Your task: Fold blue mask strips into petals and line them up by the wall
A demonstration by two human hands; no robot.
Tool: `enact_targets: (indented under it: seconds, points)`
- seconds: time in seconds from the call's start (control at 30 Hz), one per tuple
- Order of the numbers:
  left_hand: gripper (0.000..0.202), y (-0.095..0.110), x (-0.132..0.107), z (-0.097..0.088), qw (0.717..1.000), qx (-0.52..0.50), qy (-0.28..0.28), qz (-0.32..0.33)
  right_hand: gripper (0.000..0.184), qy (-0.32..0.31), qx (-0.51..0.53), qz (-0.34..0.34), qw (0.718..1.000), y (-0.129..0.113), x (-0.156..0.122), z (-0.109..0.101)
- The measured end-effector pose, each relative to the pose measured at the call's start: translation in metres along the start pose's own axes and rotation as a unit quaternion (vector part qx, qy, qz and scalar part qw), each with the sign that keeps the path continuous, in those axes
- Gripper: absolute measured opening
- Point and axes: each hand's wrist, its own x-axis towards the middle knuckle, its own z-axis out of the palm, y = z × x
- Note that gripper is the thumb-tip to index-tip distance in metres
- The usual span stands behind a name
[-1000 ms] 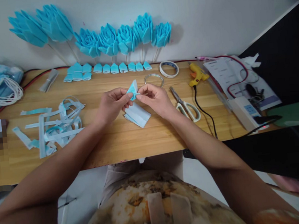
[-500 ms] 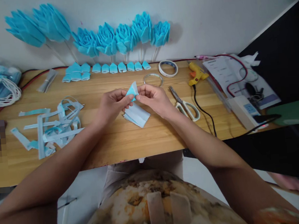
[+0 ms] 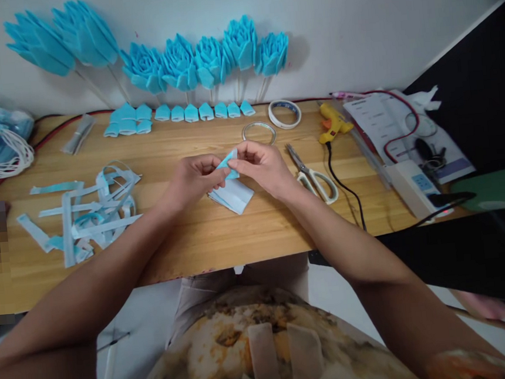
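Observation:
Between my two hands is a small folded piece of blue fabric (image 3: 231, 163), which looks like mask material. My left hand (image 3: 196, 177) pinches its left side, and my right hand (image 3: 262, 168) grips its right edge between thumb and fingers. Just below my hands, a small stack of pale blue fabric pieces (image 3: 238, 196) lies on the wooden table (image 3: 186, 242). Folded blue petals (image 3: 190, 113) stand in a row toward the back, with a cluster of more petals (image 3: 127, 119) to their left.
Blue fabric flowers (image 3: 179, 60) on sticks lean along the wall. Cut strips (image 3: 99, 209) lie at left. Scissors (image 3: 311, 175), a yellow glue gun (image 3: 333, 123), tape rolls (image 3: 285, 114) and a white power strip (image 3: 413, 184) are at right. A bundle of white cords (image 3: 11, 154) sits far left.
The blue piece has been folded down from a raised, pointed shape to a lower, smaller one. My fingers have shifted slightly on it, and both hands stay at the same place.

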Motion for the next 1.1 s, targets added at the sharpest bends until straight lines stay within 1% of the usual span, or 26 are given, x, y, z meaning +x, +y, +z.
enact_targets:
  seconds: [0.1, 0.17, 0.3, 0.4, 0.5, 0.67, 0.8, 0.97, 1.1]
  points:
    - [0.029, 0.0, 0.0, 0.0, 1.0, 0.002, -0.009, 0.0, 0.02, 0.01, -0.033, -0.018, 0.999, -0.001, -0.001, 0.0]
    - [0.03, 0.0, 0.0, 0.0, 1.0, 0.001, -0.011, -0.001, 0.017, 0.017, -0.072, -0.037, 0.997, -0.005, -0.003, 0.0]
    - [0.028, 0.002, -0.001, -0.001, 1.0, -0.022, -0.021, -0.006, 0.009, 0.031, -0.165, -0.103, 0.98, -0.012, -0.006, -0.001]
    - [0.028, 0.002, 0.0, -0.002, 0.999, -0.042, -0.027, -0.012, 0.011, 0.022, -0.218, -0.157, 0.963, -0.012, -0.006, -0.003]
    - [0.029, 0.002, 0.0, -0.003, 0.998, -0.063, -0.028, -0.012, 0.015, 0.019, -0.241, -0.192, 0.951, -0.008, -0.004, -0.006]
    - [0.031, 0.001, 0.0, -0.002, 0.996, -0.09, -0.027, -0.006, 0.022, 0.018, -0.249, -0.196, 0.948, -0.003, -0.003, -0.007]
    - [0.032, 0.002, 0.0, -0.001, 0.995, -0.092, -0.019, -0.017, 0.024, 0.017, -0.246, -0.189, 0.951, -0.003, -0.003, -0.007]
    - [0.033, 0.002, -0.001, -0.001, 0.995, -0.096, -0.023, -0.012, 0.027, 0.024, -0.242, -0.196, 0.95, -0.003, -0.002, -0.006]
    - [0.035, 0.003, -0.002, 0.0, 0.996, -0.09, -0.01, -0.02, 0.027, 0.026, -0.248, -0.186, 0.951, -0.002, -0.002, -0.006]
